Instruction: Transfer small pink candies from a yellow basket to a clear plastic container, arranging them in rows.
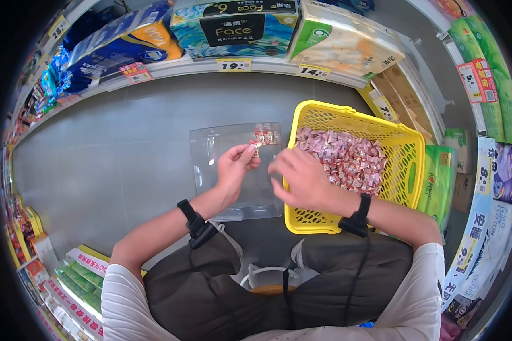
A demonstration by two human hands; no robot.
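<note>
A small red-and-white wrapped piece is pinched between the thumb and fingers of my left hand. Beneath that hand lies a clear plastic tray, with a few similar wrapped pieces in its upper right corner. My right hand is over the left side of a yellow basket, its fingers curled and somewhat blurred; whether it holds anything is unclear. Many small pink and red wrapped pieces fill much of the basket.
Tissue packs stand on a shelf along the far side, with price tags on its edge. Green packs and more shelves are at the right. Packaged goods sit at the lower left. The grey floor extends left of the tray.
</note>
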